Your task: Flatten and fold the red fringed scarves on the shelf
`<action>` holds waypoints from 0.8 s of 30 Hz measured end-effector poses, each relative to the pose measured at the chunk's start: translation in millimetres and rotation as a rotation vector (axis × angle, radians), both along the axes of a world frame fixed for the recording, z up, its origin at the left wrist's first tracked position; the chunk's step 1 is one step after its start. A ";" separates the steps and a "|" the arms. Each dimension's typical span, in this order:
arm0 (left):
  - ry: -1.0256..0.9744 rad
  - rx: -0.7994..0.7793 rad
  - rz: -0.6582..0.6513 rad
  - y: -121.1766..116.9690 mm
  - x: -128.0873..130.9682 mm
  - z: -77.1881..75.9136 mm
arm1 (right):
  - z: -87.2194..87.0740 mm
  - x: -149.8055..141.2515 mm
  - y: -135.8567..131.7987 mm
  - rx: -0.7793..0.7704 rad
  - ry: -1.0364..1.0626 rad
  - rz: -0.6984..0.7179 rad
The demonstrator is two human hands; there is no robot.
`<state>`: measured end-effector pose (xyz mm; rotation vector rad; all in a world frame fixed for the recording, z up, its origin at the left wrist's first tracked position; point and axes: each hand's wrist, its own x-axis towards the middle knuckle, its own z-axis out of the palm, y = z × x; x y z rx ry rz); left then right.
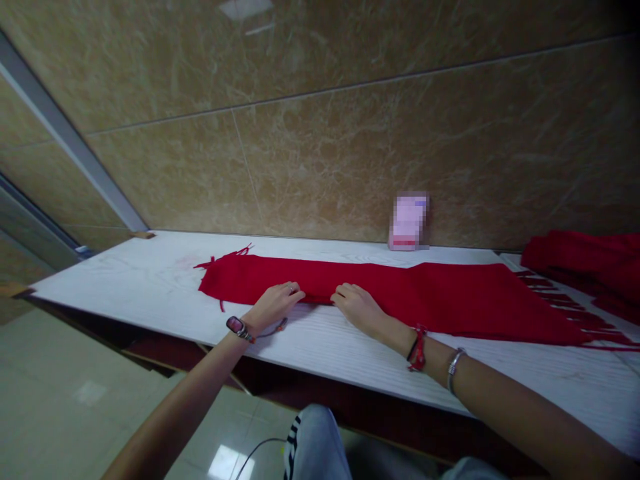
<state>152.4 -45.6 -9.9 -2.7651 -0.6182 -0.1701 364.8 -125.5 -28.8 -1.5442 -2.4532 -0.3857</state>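
Note:
A red fringed scarf lies lengthwise on a white wood-grained tabletop, folded into a long strip. Its tassels stick out at both ends. My left hand, with a ring on a finger and a watch at the wrist, has its fingers curled over the scarf's near edge, left of the middle. A short way to the right, my right hand grips the same edge with bent fingers. The fabric between the two hands is slightly raised. My thumbs are mostly hidden.
More red cloth is heaped at the far right. A blurred pink-and-white pack stands against the marble-patterned wall behind the white table. The table's near edge runs just in front of my knees.

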 end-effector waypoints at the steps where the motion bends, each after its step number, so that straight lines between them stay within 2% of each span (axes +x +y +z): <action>1: 0.008 -0.005 0.016 -0.4 -3.1 0.0 | 0.0 0.5 -0.5 -0.004 0.001 0.017; 6: 0.041 -0.042 0.037 -3.0 -12.4 1.1 | -6.1 -0.7 2.3 -0.044 0.057 0.123; 10: 0.051 -0.084 -0.026 -3.1 -10.4 0.8 | -13.5 -1.8 3.7 -0.041 0.186 0.164; 14: 0.014 -0.120 -0.051 -8.4 -3.8 -1.8 | -4.9 10.6 7.1 -0.034 0.411 0.197; 17: 0.017 -0.135 -0.039 -18.7 2.9 0.9 | 12.3 28.6 25.4 -0.044 0.501 0.149; 20: 0.049 -0.145 0.008 -31.1 9.7 6.6 | 23.0 38.3 55.6 -0.115 0.398 0.110; 24: 0.049 -0.147 0.074 -41.6 12.9 7.2 | 12.3 33.0 90.5 -0.322 0.236 0.119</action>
